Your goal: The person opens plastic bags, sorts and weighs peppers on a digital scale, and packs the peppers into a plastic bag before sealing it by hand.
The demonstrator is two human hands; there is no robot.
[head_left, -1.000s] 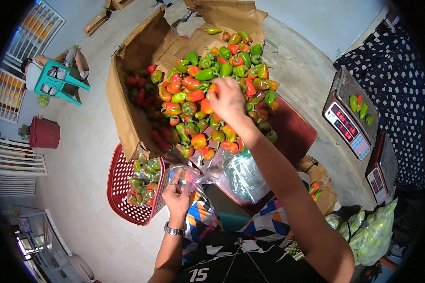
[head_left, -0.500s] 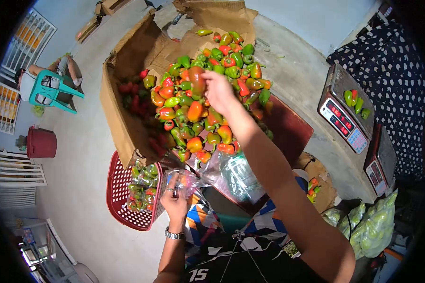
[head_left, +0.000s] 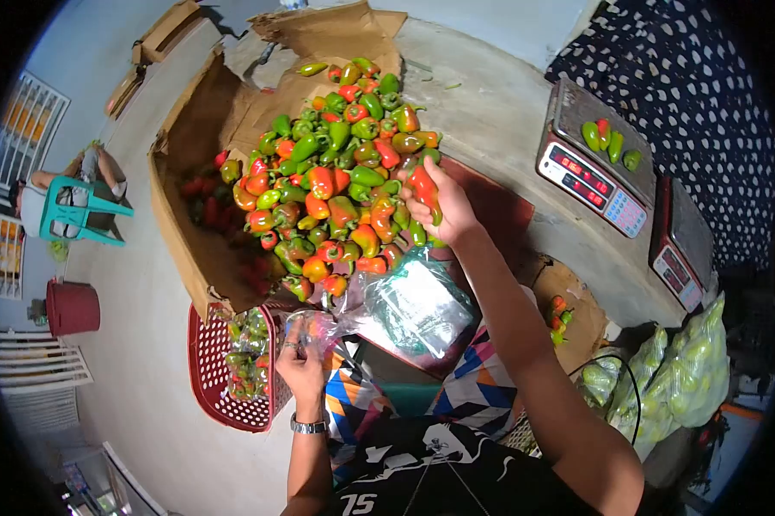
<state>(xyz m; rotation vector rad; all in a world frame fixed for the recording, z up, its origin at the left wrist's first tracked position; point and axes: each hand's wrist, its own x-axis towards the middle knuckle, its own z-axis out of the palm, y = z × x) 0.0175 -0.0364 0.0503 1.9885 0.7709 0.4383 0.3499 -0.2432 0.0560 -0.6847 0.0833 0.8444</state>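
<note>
My right hand (head_left: 449,206) is closed around a red bell pepper with some green on it (head_left: 423,191), lifted at the right side of a large heap of red, green and orange peppers (head_left: 318,185). The heap spills out of an open cardboard box (head_left: 168,193). Lower down, my left hand (head_left: 301,370) grips a clear plastic bag (head_left: 323,325), beside the rim of a red perforated basket (head_left: 211,396). Bagged peppers (head_left: 248,365) lie in that basket. Between my hands rests a stack of clear plastic bags (head_left: 422,305).
Several peppers (head_left: 611,142) sit on a digital scale (head_left: 589,185) at the right, with a second scale (head_left: 680,267) beside it. Filled bags of green produce (head_left: 671,387) stand at lower right. A person sits on a teal chair (head_left: 73,211) at far left, near a red bucket (head_left: 71,307).
My right hand has moved from over the heap to its right side, now with a red pepper in it. My left hand still holds the bag. The whole view has shifted.
</note>
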